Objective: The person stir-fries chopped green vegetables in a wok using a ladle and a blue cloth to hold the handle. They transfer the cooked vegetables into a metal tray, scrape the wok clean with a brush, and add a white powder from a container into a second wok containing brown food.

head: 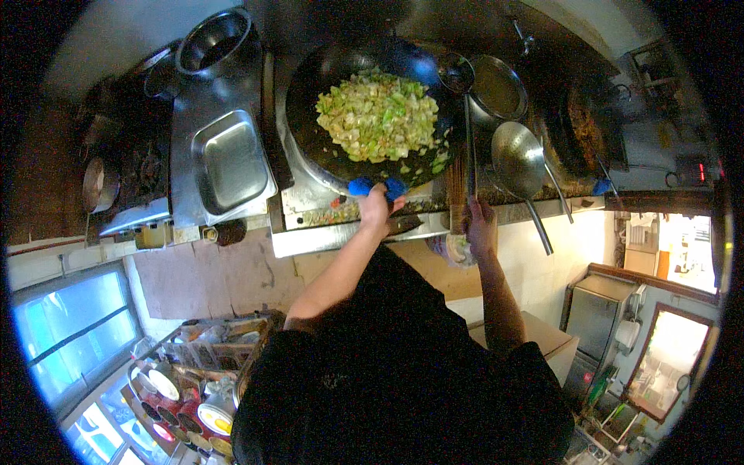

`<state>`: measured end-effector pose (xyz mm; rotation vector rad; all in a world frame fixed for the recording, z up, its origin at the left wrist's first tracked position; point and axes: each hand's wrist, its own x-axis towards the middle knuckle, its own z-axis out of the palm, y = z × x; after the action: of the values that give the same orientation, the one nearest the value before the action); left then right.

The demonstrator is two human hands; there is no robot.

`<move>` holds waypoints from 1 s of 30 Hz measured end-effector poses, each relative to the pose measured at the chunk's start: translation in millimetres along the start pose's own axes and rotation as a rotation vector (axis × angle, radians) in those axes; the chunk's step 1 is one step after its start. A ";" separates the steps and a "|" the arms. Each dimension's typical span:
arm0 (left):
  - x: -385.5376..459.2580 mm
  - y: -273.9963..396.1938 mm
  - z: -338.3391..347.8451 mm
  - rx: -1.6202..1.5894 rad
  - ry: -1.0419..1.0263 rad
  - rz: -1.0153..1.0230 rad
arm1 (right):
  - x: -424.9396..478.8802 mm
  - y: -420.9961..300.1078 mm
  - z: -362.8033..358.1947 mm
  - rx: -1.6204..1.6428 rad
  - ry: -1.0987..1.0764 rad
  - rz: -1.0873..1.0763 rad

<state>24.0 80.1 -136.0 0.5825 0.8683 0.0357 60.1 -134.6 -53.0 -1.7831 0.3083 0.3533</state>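
Chopped pale-green vegetables (pixel 378 116), which look like cabbage, lie heaped in a large dark wok (pixel 308 139) in front of me. My left hand (pixel 376 208) grips the wok's near rim through a blue cloth (pixel 361 186). My right hand (pixel 481 226) is closed around the long handle of a ladle (pixel 456 72); the ladle's bowl is at the wok's far right edge, beside a round metal pot (pixel 497 87) of brownish liquid. A bamboo wok brush (pixel 457 180) stands just left of the ladle's handle.
A rectangular steel tray (pixel 232 163) sits on the counter to the left, with a deep metal bowl (pixel 215 43) behind it. Right of the ladle rests a perforated metal strainer (pixel 518 157), its handle jutting over the counter's front edge. Another dark wok (pixel 581 128) is farther right.
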 end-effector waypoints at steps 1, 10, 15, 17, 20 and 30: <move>-5.0 6.3 1.8 0.013 0.046 0.036 | 17.8 -3.6 4.8 0.002 0.002 -0.042; -7.1 85.4 -42.2 0.199 0.054 0.222 | 147.7 -57.2 73.0 0.049 -0.174 0.059; -0.5 104.5 -59.1 0.252 0.013 0.306 | 174.4 -55.5 93.5 0.057 -0.280 0.151; -12.2 115.2 -51.8 0.285 0.069 0.326 | 171.4 -68.5 103.8 -0.004 -0.352 0.193; 3.8 110.4 -68.9 0.436 0.094 0.326 | 169.8 -70.5 106.9 0.003 -0.390 0.161; -25.5 137.1 -107.2 0.293 0.097 0.206 | 95.1 -144.9 130.2 -0.055 -0.422 0.080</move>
<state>-43.1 239.4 -103.6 0.9499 0.9118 0.1261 194.2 23.9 9.3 -1.7030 0.0698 0.7860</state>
